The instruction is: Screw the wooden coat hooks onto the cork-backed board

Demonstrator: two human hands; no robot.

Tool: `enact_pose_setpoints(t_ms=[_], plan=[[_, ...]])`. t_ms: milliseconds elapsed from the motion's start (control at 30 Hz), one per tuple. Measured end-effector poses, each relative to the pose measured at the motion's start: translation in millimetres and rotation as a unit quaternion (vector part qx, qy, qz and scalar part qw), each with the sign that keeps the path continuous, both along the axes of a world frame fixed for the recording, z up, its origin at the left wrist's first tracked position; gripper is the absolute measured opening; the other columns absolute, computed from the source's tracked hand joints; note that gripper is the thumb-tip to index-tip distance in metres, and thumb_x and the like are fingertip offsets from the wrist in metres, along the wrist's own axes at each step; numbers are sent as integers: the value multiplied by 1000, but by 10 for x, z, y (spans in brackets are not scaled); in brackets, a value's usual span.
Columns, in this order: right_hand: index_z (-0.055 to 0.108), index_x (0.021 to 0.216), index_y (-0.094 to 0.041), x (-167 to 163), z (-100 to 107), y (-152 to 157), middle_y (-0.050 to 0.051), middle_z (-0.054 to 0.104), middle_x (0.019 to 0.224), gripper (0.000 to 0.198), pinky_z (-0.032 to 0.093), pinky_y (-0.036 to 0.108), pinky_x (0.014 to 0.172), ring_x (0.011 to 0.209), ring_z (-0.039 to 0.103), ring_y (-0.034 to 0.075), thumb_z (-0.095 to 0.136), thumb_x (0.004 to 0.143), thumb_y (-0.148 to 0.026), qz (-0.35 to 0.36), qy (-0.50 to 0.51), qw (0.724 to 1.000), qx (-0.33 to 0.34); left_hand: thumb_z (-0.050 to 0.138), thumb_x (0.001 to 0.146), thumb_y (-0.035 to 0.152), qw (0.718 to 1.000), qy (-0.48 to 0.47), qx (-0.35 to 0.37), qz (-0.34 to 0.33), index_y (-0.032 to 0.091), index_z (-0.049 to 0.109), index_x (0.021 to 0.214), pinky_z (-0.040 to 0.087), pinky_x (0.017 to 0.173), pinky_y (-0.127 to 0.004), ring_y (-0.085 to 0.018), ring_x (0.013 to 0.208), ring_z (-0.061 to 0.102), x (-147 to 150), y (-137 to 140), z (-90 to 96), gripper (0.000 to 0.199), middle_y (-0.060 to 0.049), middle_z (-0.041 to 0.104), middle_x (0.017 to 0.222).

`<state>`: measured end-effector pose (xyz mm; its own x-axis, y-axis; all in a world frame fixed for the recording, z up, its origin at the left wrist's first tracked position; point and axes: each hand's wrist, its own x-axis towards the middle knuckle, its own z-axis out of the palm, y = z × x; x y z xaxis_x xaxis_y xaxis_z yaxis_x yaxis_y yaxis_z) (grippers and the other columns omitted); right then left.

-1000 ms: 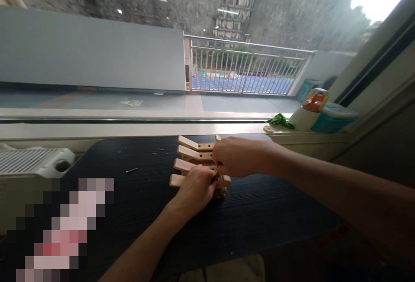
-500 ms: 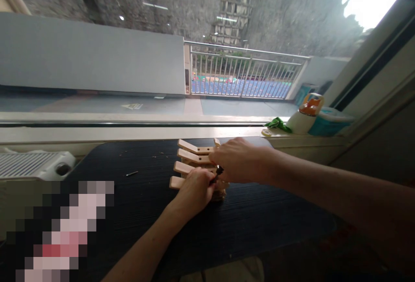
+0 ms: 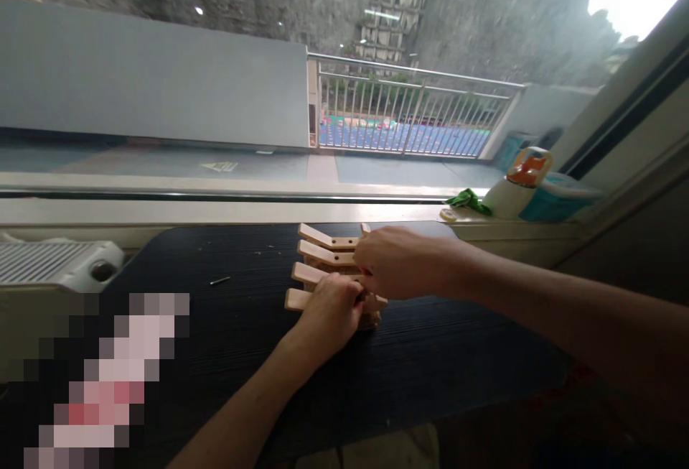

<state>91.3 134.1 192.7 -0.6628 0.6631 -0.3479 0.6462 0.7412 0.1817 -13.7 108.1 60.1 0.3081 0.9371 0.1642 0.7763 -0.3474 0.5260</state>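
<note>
A wooden assembly (image 3: 317, 253) of several pale, bent slats, some with dark holes, stands on the black table. My left hand (image 3: 334, 309) lies over its near slats with the fingers curled; what they close on is hidden. Just beyond and to the right, my right hand (image 3: 392, 262) is closed above the slats' right half, close to the left fingertips. Its fingers hide what is in them. A small thin metal piece (image 3: 220, 281), perhaps a screw, lies on the table to the left of the slats.
The black table (image 3: 226, 354) meets a white window sill (image 3: 215, 212). On the sill at the right are a green cloth (image 3: 467, 200), a white and orange bottle (image 3: 509, 196) and a blue tub (image 3: 557, 200). A white heater (image 3: 59, 264) stands left of the table.
The dark tool seen between my hands before is now mostly hidden. My right hand has come closer to the left fingertips. The view has shifted slightly.
</note>
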Motion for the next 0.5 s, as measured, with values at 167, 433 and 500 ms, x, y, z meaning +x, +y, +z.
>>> enact_pose_setpoints(t_ms=[167, 433, 500], plan=[[68, 84, -13, -11, 85, -64, 8, 65, 73, 16, 32, 25, 50, 64, 57, 17, 57, 74, -18, 19, -35, 999, 4, 53, 77, 17, 1000, 15, 9, -11, 17, 66, 72, 43, 69, -26, -18, 79, 61, -2, 3, 11, 14, -6, 68, 82], [68, 75, -14, 20, 88, -68, 5, 61, 62, 15, 35, 24, 55, 60, 55, 13, 55, 73, -6, 70, -48, 996, -4, 53, 76, 15, 1000, 2, 17, -12, 17, 66, 71, 41, 64, -26, -18, 72, 61, -7, 9, -14, 13, -6, 68, 79], [68, 75, -13, 15, 37, -36, 5, 62, 61, 14, 35, 24, 54, 60, 54, 13, 55, 74, -9, 62, -44, 997, -8, 53, 76, 15, 1000, -3, 10, -11, 17, 66, 72, 42, 65, -26, -18, 75, 61, -4, 9, -11, 13, -6, 68, 80]])
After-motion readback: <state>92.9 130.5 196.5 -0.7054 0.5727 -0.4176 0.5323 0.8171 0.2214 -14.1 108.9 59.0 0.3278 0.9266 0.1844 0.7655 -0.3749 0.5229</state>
